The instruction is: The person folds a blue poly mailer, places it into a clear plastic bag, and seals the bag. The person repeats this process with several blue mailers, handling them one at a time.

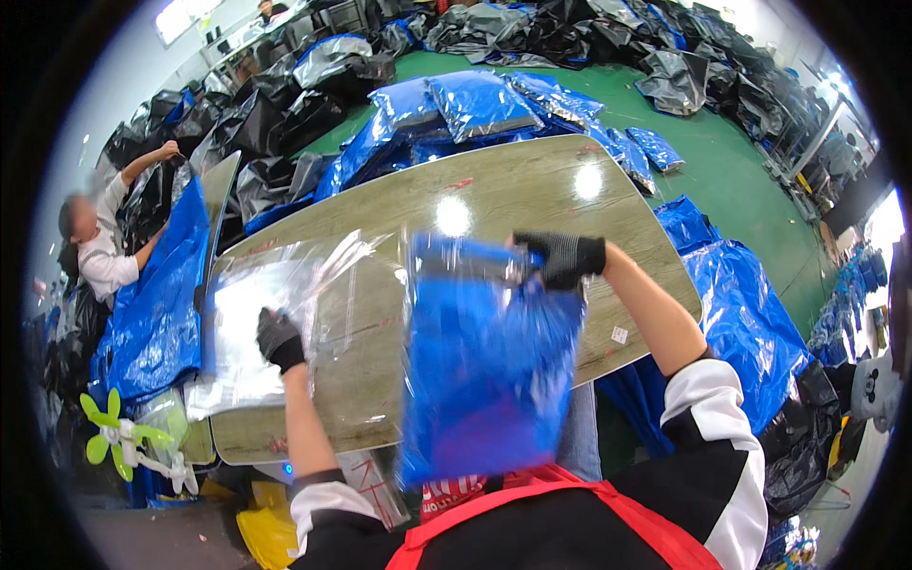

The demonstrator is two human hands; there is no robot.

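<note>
A blue packet (494, 370) is at the centre of the frame, lying across the near edge of the wood-grain table (513, 195). It is motion-blurred; clear film shows along its left edge, with blue material behind it. The right hand (565, 259), in a dark glove, has its fingers clamped on the packet near its upper right corner. The left hand (279, 339), likewise gloved, rests on clear plastic bags (237, 318) laid flat at the left of the table; whether its fingers grip a bag cannot be told. No contents are discernible in these bags, glare covering much of their surface. At the upper centre, beyond the table, is a pile of filled packets (480, 104), clear outside and blue within. A similar packet (654, 149) lies on the green floor (741, 218) to the right of the pile. Loose blue sheeting (746, 313) is heaped at the right of the frame. At the left, a co-worker (104, 261) holds a blue sheet (176, 285).
</note>
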